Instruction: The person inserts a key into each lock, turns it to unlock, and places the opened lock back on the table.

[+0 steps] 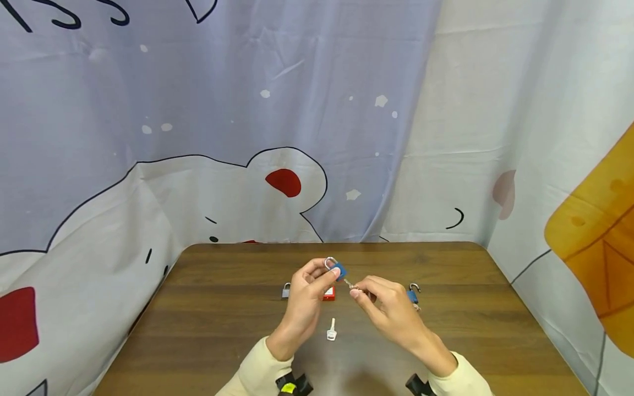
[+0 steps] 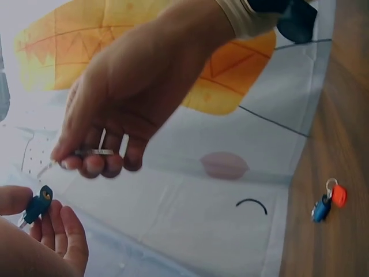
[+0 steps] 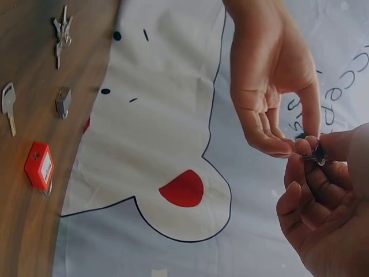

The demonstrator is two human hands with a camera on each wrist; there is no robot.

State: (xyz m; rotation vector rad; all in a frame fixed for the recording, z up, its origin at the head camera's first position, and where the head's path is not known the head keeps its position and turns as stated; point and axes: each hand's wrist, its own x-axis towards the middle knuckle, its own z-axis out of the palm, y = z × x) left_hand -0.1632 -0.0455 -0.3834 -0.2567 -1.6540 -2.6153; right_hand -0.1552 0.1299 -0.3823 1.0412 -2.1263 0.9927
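My left hand point(image 1: 305, 297) pinches a small blue padlock point(image 1: 339, 271) between thumb and fingers, above the table. In the left wrist view the keyhole end of the padlock point(image 2: 39, 205) faces the other hand. My right hand point(image 1: 393, 308) pinches a thin key point(image 1: 349, 284) whose tip points at the padlock. A gap shows between key tip and padlock in the left wrist view; whether they touch is unclear in the head view. More slim metal keys point(image 2: 95, 152) hang among the right fingers. In the right wrist view, fingers mostly hide the padlock.
On the wooden table point(image 1: 223, 324) lie a loose key point(image 1: 332, 330), a red padlock point(image 3: 39, 166), a grey padlock point(image 3: 64, 103) and a bunch of keys point(image 3: 63, 34). A second blue padlock point(image 1: 412, 296) with raised shackle lies right, beside a red-orange piece point(image 2: 339, 195). Printed curtains hang behind.
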